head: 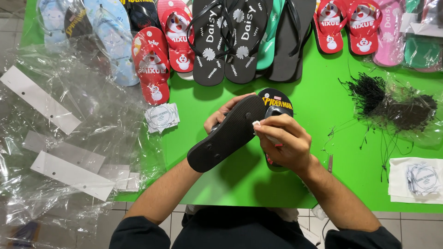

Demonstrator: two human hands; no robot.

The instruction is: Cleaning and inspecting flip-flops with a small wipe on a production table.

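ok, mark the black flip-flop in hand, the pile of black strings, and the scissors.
black flip-flop (226, 138), head view, middle of its upturned sole.
pile of black strings (392, 103), head view, centre of the heap.
scissors (330, 162), head view, blades.

A green table (332, 115) carries rows of flip-flops (226, 41), clear bags (69, 115), black ties (392, 103), and paper tags (161, 117).
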